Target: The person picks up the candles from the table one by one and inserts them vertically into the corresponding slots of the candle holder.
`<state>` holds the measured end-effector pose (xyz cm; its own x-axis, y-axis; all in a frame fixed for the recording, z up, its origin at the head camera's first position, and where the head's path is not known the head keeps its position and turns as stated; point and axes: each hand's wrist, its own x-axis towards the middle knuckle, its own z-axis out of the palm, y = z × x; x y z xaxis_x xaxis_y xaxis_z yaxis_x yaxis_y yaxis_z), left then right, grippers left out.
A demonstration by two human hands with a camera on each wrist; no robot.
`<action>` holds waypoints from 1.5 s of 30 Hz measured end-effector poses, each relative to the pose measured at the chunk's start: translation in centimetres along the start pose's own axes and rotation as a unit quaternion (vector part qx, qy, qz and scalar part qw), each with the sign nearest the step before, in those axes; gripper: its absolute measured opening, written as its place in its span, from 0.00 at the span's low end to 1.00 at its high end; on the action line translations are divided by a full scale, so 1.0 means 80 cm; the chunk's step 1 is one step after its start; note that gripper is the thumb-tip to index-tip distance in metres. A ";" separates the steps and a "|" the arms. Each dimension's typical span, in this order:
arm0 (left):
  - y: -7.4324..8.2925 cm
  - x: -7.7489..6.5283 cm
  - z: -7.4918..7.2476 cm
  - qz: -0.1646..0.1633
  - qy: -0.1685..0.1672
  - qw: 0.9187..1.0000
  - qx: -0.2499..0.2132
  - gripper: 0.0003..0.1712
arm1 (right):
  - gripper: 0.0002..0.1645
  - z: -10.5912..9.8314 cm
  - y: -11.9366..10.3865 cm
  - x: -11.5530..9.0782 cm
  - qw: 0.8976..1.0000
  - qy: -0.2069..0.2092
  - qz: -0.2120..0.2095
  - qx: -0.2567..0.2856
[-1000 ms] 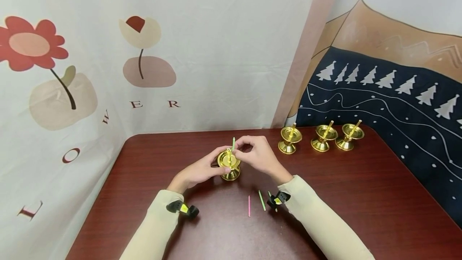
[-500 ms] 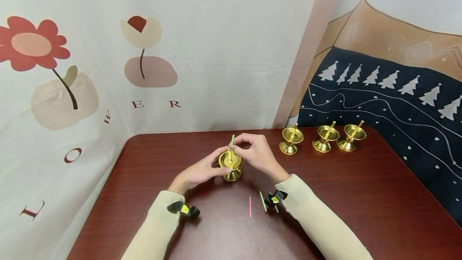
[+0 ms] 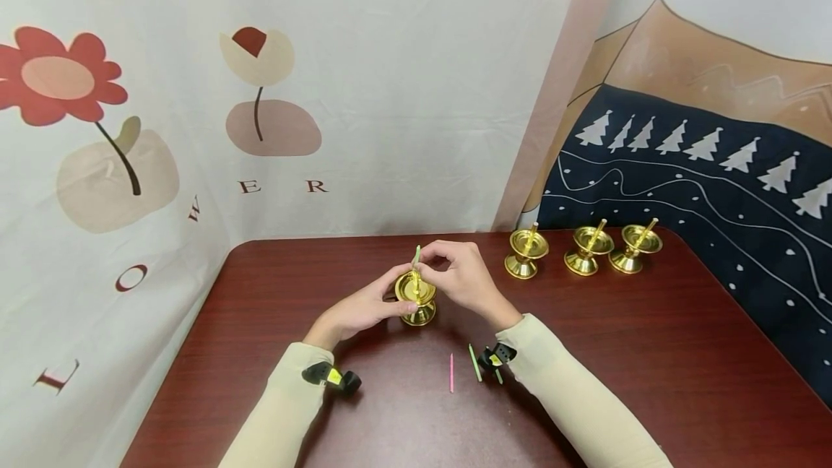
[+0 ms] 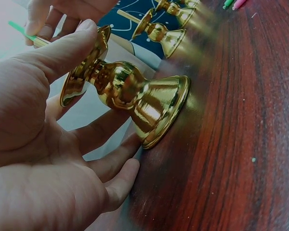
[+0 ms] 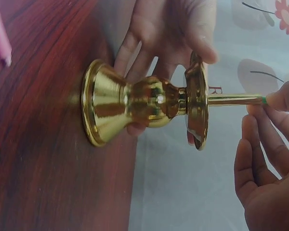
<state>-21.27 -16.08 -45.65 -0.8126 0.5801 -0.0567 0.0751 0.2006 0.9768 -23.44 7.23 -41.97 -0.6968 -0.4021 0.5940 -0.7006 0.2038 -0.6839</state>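
A gold-coloured candle holder stands upright on the table, with a flared base, a dish and a thin tube rising from the dish. My left hand grips it, thumb on the dish rim and fingers round the far side. Above the dish, my right hand pinches a thin green candle between thumb and forefinger. In the right wrist view a sliver of green shows at the mouth of the tube. How deep the candle sits in it is hidden. The left wrist view shows the candle in line with the tube.
Three similar holders, one of them nearest the hands, stand at the back right, each with its bare tube. A pink candle and a green candle lie in front; another green one is partly under the right wrist camera.
My right hand has moved slightly left, bringing the green candle over the holder's tube, and the candle's top now stands slightly lower. My left hand keeps its grip on the holder.
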 end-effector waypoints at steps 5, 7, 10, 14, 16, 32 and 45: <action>-0.001 0.000 0.000 0.004 -0.001 1.000 0.003 0.44 | 0.08 0.000 0.000 0.001 0.999 0.002 -0.031 -0.024; -0.002 0.000 0.000 0.006 -0.003 1.000 0.002 0.44 | 0.08 0.000 0.000 0.002 0.999 0.000 -0.035 -0.027; -0.001 -0.001 0.000 0.002 -0.002 1.000 0.000 0.44 | 0.07 -0.001 0.001 0.002 0.999 -0.006 -0.034 -0.030; -0.001 -0.001 0.001 -0.002 -0.002 1.000 -0.002 0.45 | 0.07 -0.002 0.001 0.001 0.999 -0.012 -0.028 -0.032; -0.001 -0.001 0.001 -0.001 -0.004 1.000 -0.003 0.45 | 0.07 -0.003 0.001 0.001 0.999 -0.013 -0.025 -0.030; 0.003 -0.002 0.007 -0.006 0.025 0.999 0.036 0.44 | 0.06 -0.012 0.000 -0.007 0.998 -0.035 0.035 -0.042; -0.002 -0.008 0.004 -0.016 0.040 0.997 0.064 0.44 | 0.07 -0.071 0.016 -0.059 0.987 -0.010 0.146 -0.067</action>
<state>-20.57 -16.22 -45.85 -0.8594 0.5070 -0.0664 0.1165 0.3207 0.9400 -21.93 14.44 -43.26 -0.8693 -0.3264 0.3711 -0.4860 0.4284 -0.7618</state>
